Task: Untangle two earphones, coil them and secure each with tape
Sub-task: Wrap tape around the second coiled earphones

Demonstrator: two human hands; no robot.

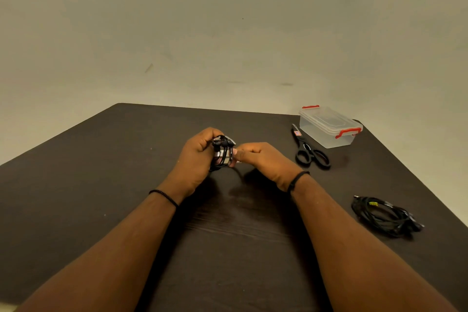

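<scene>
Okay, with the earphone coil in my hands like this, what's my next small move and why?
Probably press the tape end down flat with your right hand: your left hand grips the coiled earphone, and clear tape already seems wrapped round its middle.

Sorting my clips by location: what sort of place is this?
Probably a bare indoor desk set up for a task: a dark table against a plain wall, with scissors and a plastic box.

Most of the held earphone coil (222,153) hidden inside the left hand (196,159), tape on it too small to make out, table (76,185) cut off by frame edges
</scene>
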